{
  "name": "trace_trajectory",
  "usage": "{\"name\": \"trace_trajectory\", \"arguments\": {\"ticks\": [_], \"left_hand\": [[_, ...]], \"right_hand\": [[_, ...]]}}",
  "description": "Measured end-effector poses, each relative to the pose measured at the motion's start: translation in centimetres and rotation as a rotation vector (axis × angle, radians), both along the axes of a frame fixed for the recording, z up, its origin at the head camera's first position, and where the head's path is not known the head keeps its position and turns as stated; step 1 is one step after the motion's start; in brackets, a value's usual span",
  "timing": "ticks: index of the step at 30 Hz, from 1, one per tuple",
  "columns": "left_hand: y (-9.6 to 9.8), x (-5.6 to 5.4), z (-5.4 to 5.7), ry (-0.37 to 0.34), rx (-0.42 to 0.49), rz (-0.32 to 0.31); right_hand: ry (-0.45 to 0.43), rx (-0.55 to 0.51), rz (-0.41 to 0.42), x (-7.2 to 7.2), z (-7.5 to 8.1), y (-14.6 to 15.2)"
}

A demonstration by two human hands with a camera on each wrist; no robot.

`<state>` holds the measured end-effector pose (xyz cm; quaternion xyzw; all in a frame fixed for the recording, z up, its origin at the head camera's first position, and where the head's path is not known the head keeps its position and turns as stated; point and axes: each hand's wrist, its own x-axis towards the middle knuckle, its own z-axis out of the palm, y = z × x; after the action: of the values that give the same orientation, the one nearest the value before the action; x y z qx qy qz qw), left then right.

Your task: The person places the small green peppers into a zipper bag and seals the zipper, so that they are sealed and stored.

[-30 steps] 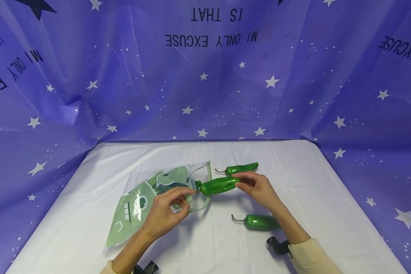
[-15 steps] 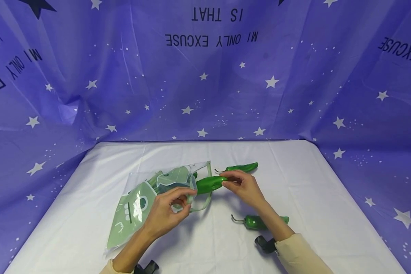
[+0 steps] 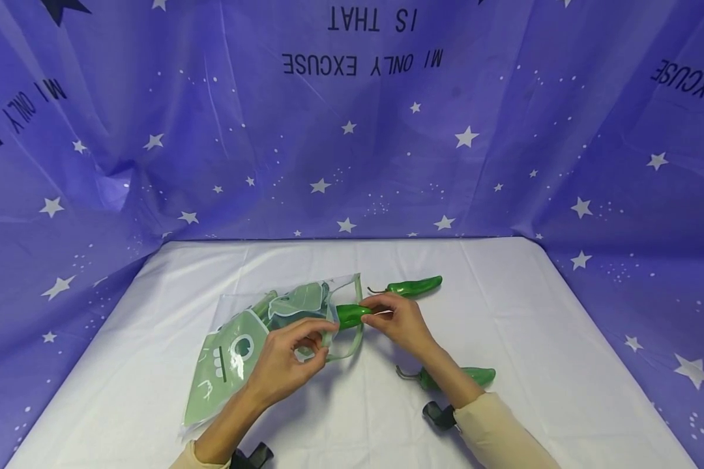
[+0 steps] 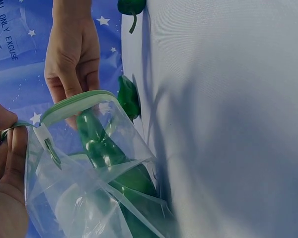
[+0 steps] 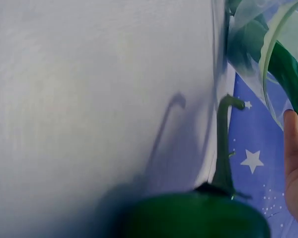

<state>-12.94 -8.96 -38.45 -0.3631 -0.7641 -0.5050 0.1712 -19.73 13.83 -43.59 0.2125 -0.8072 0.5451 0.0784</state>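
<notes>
A clear zipper bag (image 3: 225,365) with a green cartoon print lies on the left of the table, its green-edged mouth facing right. My left hand (image 3: 290,355) pinches the edge of that mouth and holds it apart. In my right hand (image 3: 401,322), thumb and fingers grip the tip of a green chili pepper (image 3: 351,316), whose stem end is inside the bag. Through the clear plastic in the left wrist view, the same pepper (image 4: 97,141) shows along with more green deeper in. The zip slider (image 4: 47,144) hangs near my left fingers.
One green pepper (image 3: 416,286) lies behind my right hand. Another pepper (image 3: 475,376) lies partly under my right forearm, its curved stem (image 5: 223,144) close to the right wrist camera. A white cloth (image 3: 540,339) covers the table; a purple star-print curtain (image 3: 387,163) stands around it.
My right hand has moved left, sliding the pepper stem-first into the bag's mouth until only its tip end stays outside. The left hand keeps its hold on the bag's edge.
</notes>
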Motion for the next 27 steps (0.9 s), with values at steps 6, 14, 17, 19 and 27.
{"name": "trace_trajectory", "arguments": {"ticks": [6,14,17,19,27], "left_hand": [[0.0,-0.1,0.0,-0.005,-0.004,-0.005],[0.1,0.0,0.2,-0.005,-0.009,0.0],[0.1,-0.1,0.0,-0.007,-0.01,0.003],[0.1,-0.2,-0.3,-0.006,-0.008,0.003],[-0.4,-1.6,-3.0,-0.014,-0.012,0.009]], "right_hand": [[0.04,0.035,-0.006,-0.5,-1.2,-0.5],[0.065,0.077,-0.015,-0.6,-1.3,-1.4],[0.089,0.09,-0.013,-0.6,-1.2,-1.8],[0.101,0.101,-0.012,-0.6,-1.2,-2.0],[0.14,0.133,0.005,-0.6,-1.5,-2.7]]}}
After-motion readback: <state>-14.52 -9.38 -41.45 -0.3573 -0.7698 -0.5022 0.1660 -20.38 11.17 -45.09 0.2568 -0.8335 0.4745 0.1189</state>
